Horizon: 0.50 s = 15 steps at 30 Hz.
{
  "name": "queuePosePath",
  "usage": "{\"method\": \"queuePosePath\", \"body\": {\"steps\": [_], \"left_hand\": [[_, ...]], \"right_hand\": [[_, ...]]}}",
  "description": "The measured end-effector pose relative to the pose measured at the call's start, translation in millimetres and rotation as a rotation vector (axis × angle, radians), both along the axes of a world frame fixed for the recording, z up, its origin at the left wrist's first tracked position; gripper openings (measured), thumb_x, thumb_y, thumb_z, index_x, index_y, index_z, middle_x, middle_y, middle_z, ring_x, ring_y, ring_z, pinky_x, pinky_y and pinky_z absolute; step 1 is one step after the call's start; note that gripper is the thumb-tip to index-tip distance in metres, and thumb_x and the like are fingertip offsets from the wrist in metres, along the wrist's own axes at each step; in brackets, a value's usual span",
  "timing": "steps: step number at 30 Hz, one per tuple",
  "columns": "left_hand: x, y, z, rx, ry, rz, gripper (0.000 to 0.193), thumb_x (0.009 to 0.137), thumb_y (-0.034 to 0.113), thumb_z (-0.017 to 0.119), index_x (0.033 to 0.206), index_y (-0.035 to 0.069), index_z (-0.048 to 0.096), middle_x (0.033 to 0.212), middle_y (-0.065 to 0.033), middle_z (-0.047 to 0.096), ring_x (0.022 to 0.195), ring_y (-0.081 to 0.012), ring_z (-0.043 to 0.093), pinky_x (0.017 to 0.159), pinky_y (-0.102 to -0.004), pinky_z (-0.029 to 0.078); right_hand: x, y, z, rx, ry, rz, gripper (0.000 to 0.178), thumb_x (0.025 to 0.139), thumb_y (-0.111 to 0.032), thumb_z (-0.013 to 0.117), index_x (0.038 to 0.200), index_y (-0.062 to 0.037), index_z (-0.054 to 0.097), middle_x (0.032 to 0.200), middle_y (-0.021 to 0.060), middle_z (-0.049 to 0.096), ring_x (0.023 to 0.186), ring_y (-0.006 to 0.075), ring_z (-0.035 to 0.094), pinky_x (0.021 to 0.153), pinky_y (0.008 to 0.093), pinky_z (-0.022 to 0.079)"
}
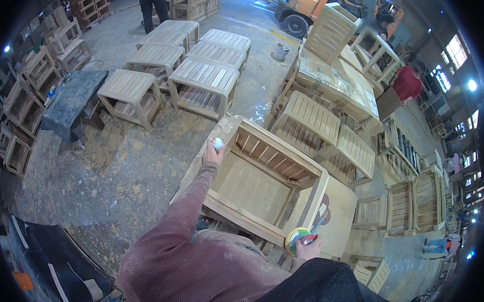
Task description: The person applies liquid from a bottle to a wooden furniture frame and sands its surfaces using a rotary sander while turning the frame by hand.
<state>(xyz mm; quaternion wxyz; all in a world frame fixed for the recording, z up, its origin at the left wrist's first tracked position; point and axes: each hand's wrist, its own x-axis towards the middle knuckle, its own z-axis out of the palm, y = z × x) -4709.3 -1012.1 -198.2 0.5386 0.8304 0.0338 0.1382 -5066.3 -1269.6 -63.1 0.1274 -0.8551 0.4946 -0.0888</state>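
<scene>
A wooden slatted table frame rests at a tilt on a worktop in front of me, its slats and inner panel showing. My left hand is at the frame's far left corner, fingers closed round a small white rounded object whose kind I cannot make out. Near the frame's close right corner, my right hand grips a red rounded object. Right against it is a round disc-like thing with a yellow rim. A thin blue-grey tool lies beside the frame on a pale board.
Several slatted tables stand on the stained floor ahead. More slatted pieces lean by a large workbench at the right. A dark-covered table stands left. Beyond are an orange forklift, a bucket and several people.
</scene>
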Motion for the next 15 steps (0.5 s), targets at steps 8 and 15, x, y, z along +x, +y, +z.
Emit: {"method": "queuePosePath", "body": {"steps": [8,15], "left_hand": [[5,1,-12,0.042,-0.079,0.004,0.048,0.081,0.029,0.066,0.115,0.006,0.042,0.087,-0.0171,0.063,0.077,-0.0314,0.064,0.068,-0.0386,0.049],[3,0,-9,0.046,-0.07,-0.004,0.048,0.081,0.03,0.065,0.116,0.007,0.042,0.084,-0.0162,0.063,0.074,-0.0309,0.064,0.067,-0.0385,0.049]], "right_hand": [[-1,-2,-5,-0.017,0.019,-0.012,0.071,0.056,-0.022,0.076,0.119,-0.0122,0.044,0.116,0.0126,0.051,0.106,0.0337,0.052,0.086,0.0451,0.046],[1,-2,-4,-0.021,0.028,-0.018,0.072,0.056,-0.022,0.076,0.119,-0.0127,0.043,0.116,0.0128,0.051,0.106,0.0336,0.052,0.086,0.0453,0.046]]}}
